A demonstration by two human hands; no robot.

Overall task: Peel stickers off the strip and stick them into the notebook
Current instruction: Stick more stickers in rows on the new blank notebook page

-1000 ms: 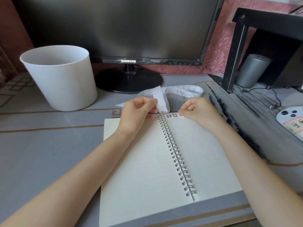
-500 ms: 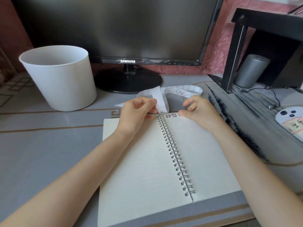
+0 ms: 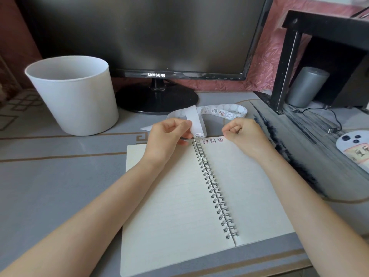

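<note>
- Surroundings: round white plastic bin (image 3: 73, 96), smooth and tapered, stands far left on the grey worktop (image 3: 50, 186), which has brown line borders.
- Black glossy flat monitor (image 3: 139, 37) stands behind, its screen dark and its round foot just right of the bin. Bezel lettering reads "SAMSUNG".
- Right rear: black square-legged frame (image 3: 289, 62) with a matt grey cylinder (image 3: 305, 86) beneath it. A thin black cable (image 3: 333, 129) runs forward and ends in a plug.
- A white rounded object with dark dots (image 3: 353, 144) is cut by the right edge; its markings are unreadable.
- White paper sticker strip (image 3: 221, 111) loops between the monitor foot and the notebook, carrying small round cartoon stickers.
- Cream lined spiral-bound notebook (image 3: 239, 186) lies open and flat on the worktop, with a metal wire coil at its centre.
- Three small stickers (image 3: 212, 140) sit in a row at the top of the right page.
- Left hand (image 3: 167, 136) pinches the strip's folded end over the coil top, hiding the left page's upper corner.
- Right hand (image 3: 243, 134) has its fingers curled into a fist, just right of the sticker row.
</note>
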